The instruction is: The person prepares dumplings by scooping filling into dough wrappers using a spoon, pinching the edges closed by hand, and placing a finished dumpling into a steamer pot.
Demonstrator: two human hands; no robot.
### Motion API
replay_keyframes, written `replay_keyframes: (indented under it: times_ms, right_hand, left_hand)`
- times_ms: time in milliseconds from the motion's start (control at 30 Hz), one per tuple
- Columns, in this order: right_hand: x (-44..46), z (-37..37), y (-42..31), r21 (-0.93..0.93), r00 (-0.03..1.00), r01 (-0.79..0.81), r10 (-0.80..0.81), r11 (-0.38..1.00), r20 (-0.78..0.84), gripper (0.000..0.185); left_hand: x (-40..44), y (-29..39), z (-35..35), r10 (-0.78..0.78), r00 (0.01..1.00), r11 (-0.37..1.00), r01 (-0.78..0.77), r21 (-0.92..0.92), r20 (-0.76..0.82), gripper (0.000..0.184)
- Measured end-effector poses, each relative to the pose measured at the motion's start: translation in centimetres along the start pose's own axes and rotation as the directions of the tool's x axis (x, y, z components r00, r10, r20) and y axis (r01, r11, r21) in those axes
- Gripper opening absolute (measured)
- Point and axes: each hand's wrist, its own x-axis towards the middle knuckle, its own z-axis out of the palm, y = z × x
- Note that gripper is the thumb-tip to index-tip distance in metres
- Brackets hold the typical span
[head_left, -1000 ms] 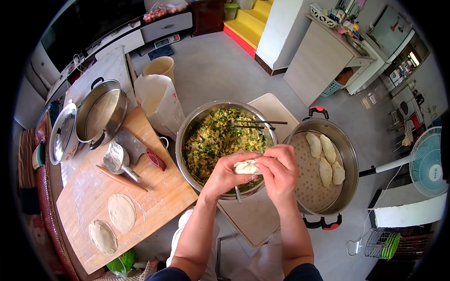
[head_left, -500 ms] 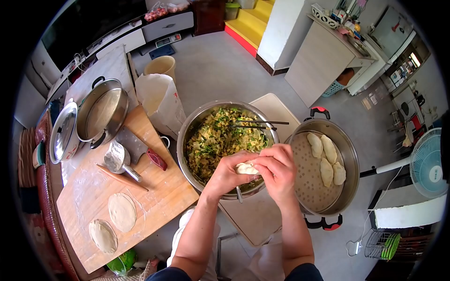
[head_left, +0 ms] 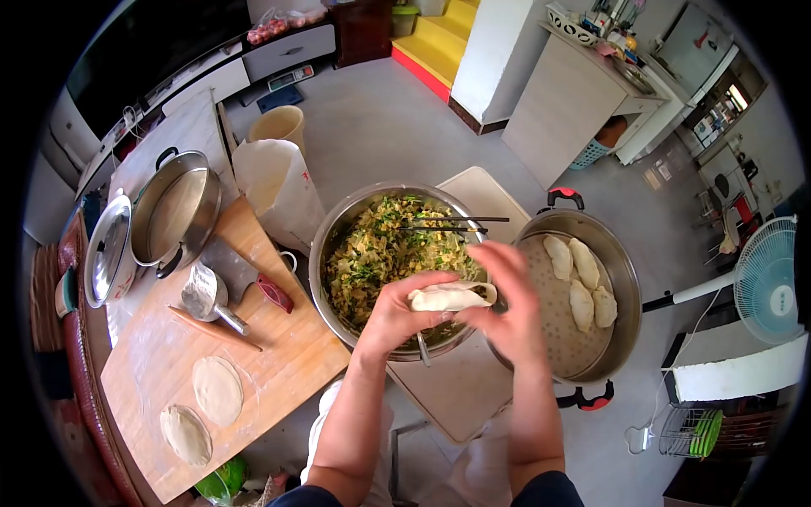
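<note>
My left hand (head_left: 390, 311) pinches a folded dumpling (head_left: 449, 297), pale and long, above the near side of a steel bowl (head_left: 318, 283). The dumpling's right end looks parted. Beside that end is my right hand (head_left: 514, 308), fingers spread and blurred, its thumb close to or touching the dough. Chopped green and yellow filling (head_left: 372, 245) is in the bowl, with dark chopsticks (head_left: 452, 226) across it and a spoon handle (head_left: 423, 351) at the near rim. To the right, a steamer pot (head_left: 627, 329) holds several finished dumplings (head_left: 581, 306) on a perforated base.
On the left, a wooden board (head_left: 291, 363) carries two dough rounds (head_left: 218, 390), a rolling pin (head_left: 214, 329), a floury scoop (head_left: 203, 290) and a cleaver (head_left: 230, 264). Behind are a pan (head_left: 207, 198), a lid (head_left: 110, 249) and a flour bag (head_left: 287, 198). A fan (head_left: 764, 279) stands right.
My right hand's fingers have let go of the dumpling and spread apart. More of the dumpling shows in my left hand. The view has shifted slightly.
</note>
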Motion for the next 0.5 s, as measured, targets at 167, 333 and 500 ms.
replay_keyframes:
  times_ms: [167, 333, 500]
  right_hand:
    - [-1.2, -3.6, 4.3, 0.33, 0.979, -0.194, 0.158, 0.924, 0.132, 0.032]
    - [-1.2, -3.1, 3.2, 0.269, 0.961, -0.26, 0.22, 0.928, 0.169, 0.027]
    - [-1.0, -2.9, 2.4, 0.181, 0.967, -0.205, 0.17, 0.962, 0.19, 0.024]
  left_hand:
    - [-0.3, 0.3, -1.1, 0.048, 0.998, 0.993, -0.052, -0.108, -0.042, 0.053]
    - [-0.2, 0.0, -1.1, 0.056, 0.998, 0.989, -0.06, -0.137, -0.033, 0.054]
    - [-0.2, 0.0, -0.8, 0.038, 0.999, 0.998, -0.039, -0.047, -0.006, 0.052]
